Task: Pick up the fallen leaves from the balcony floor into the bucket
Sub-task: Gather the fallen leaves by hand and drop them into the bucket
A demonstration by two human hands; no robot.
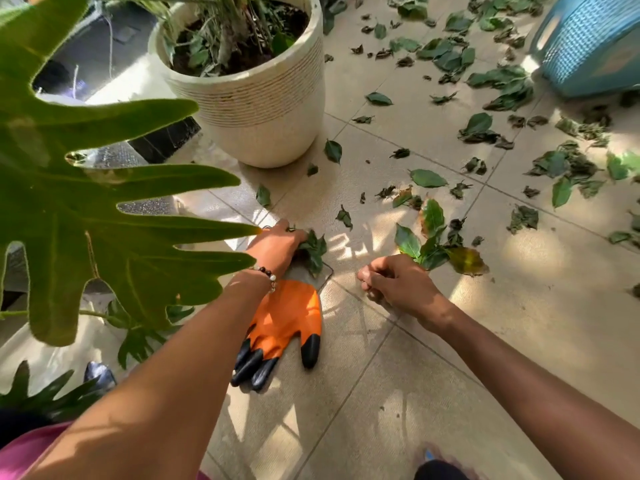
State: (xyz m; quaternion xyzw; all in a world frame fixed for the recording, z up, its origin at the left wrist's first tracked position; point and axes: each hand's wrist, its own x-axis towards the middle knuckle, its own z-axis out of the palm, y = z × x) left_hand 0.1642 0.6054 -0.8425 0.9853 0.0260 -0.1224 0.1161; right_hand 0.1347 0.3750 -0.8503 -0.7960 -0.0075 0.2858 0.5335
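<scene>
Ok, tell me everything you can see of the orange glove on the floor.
The orange glove lies flat on the tiled floor, unworn, fingers pointing toward the camera. Its body looks rubber-coated orange, the fingertips capped with black claw-like tips, the cuff grey. The left hand, gripping a bunch of leaves, is over the cuff end, and the forearm hides part of the glove's side.

Green and dried leaves lie scattered across the tiled floor; blue woven bucket stands far right.

Beside the left grip of dark green leaves lies an orange rubber glove with black fingertips, beyond it a cream ribbed round planter, far right a blue woven-pattern plastic basket.
</scene>
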